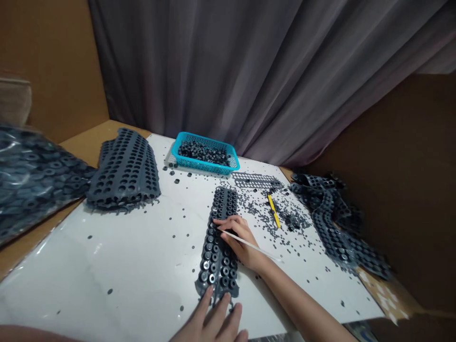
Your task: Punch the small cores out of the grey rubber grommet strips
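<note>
Two bare hands are working at a dark studded strip, which is lying lengthwise on the white tabletop, pointing away from the person, so I'm using that strip as the landmark here. The left hand is resting its fingertips on the strip's near end, fingers slightly spread and not pinching anything. The right hand is coming in over the strip's right edge and pinching a thin white stick between thumb and fingers, its tip pointing at the round pieces about midway along and its back end slanting off to the right.

Just beyond the strip's far end, a blue basket is holding a heap of small black parts. Off to the strip's left, some folded perforated sheets are sitting in a pile, and a clear plastic bag full of dark pieces is bulging further left. Right of the strip, tiny dark discs are lying all over, with a yellow tool among them and a flat holed strip a bit beyond. Further right, a tangle of black strips is slumping over the table edge. A grey curtain is hanging behind everything.
</note>
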Available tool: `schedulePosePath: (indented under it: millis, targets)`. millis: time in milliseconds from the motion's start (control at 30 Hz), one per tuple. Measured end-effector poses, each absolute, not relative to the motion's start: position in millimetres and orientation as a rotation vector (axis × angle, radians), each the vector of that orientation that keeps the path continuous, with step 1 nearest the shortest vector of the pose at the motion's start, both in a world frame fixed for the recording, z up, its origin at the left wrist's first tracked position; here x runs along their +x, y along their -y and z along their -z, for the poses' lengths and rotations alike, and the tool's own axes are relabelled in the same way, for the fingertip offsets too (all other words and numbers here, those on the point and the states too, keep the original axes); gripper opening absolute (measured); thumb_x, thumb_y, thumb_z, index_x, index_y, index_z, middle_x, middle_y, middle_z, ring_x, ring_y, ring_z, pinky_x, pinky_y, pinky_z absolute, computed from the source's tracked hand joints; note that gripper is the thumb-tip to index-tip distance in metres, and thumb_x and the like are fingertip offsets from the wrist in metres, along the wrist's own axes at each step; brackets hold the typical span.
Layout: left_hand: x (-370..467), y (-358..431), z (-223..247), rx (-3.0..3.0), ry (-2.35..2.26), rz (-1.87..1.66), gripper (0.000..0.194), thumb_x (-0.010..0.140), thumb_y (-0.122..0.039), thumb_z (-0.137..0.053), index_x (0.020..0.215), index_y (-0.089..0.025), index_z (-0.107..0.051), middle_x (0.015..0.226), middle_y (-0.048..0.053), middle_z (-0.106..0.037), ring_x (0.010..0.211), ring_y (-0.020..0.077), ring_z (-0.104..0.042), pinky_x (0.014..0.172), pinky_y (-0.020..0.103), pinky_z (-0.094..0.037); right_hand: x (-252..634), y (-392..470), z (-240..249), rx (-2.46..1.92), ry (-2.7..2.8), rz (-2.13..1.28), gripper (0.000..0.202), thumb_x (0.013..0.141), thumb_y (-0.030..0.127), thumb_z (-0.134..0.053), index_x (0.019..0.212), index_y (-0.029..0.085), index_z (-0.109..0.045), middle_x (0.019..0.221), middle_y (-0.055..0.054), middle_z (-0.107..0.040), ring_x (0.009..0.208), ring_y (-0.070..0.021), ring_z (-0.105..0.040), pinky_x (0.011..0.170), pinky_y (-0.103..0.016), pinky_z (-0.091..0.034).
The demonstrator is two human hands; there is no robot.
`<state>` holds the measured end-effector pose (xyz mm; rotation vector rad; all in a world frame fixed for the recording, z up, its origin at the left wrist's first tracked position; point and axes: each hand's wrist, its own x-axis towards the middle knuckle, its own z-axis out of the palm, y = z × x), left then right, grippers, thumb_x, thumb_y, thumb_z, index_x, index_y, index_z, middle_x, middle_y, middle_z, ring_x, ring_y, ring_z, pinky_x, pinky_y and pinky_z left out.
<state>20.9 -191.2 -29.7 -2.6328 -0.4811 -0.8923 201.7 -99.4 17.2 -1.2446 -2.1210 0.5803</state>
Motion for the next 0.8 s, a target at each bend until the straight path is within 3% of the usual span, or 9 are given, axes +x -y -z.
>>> schedulePosePath:
  millis: [333, 567, 700, 800]
  targets:
    - [22.4, 192.7, 37.3, -2.6, 0.512, 0.961, 0.021, 0.097, -0.031, -0.044, 0.11, -0.029, -0.06, 0.109, -0.003, -0.063, 0.097, 0.022, -0.056, 0.083, 0.041, -0.041, 201.1, 95.0, -15.5, -1.239, 2.231, -0.408, 0.014, 0.095, 0.029, -0.046, 0.097, 0.023, -0.058, 0.112, -0.007, -0.069, 0.098, -0.0235, -0.053, 0.084, -0.044, -0.039]
    - [18.8, 191.7, 33.2, -2.653, 0.43, 0.823, 0.022, 0.097, -0.032, -0.045, 0.113, -0.026, -0.058, 0.113, 0.0, -0.062, 0.098, 0.0223, -0.057, 0.086, 0.04, -0.039, 209.3, 78.2, -1.0, -1.22, 2.31, 0.028, 0.014, 0.096, 0.026, -0.044, 0.096, 0.025, -0.058, 0.113, -0.004, -0.069, 0.087, -0.0222, -0.055, 0.078, -0.042, -0.037]
    - [20.8, 193.1, 37.0, -2.634, 0.466, 0.871, 0.021, 0.097, -0.033, -0.045, 0.111, -0.028, -0.059, 0.113, -0.001, -0.062, 0.1, 0.023, -0.055, 0.087, 0.041, -0.038, 214.5, 78.2, -9.4, -1.309, 2.169, -0.138, 0.015, 0.097, 0.027, -0.041, 0.097, 0.025, -0.056, 0.114, -0.005, -0.068, 0.086, -0.0224, -0.057, 0.077, -0.041, -0.041]
    - [21.6, 193.7, 38.6, -2.655, 0.478, 0.846, 0.022, 0.098, -0.035, -0.042, 0.112, -0.029, -0.058, 0.114, -0.003, -0.061, 0.101, 0.0226, -0.054, 0.087, 0.041, -0.038, 210.9, 91.2, -15.8, -1.278, 2.073, -0.413, 0.014, 0.097, 0.03, -0.042, 0.098, 0.025, -0.055, 0.11, -0.007, -0.068, 0.096, -0.023, -0.059, 0.081, -0.041, -0.044]
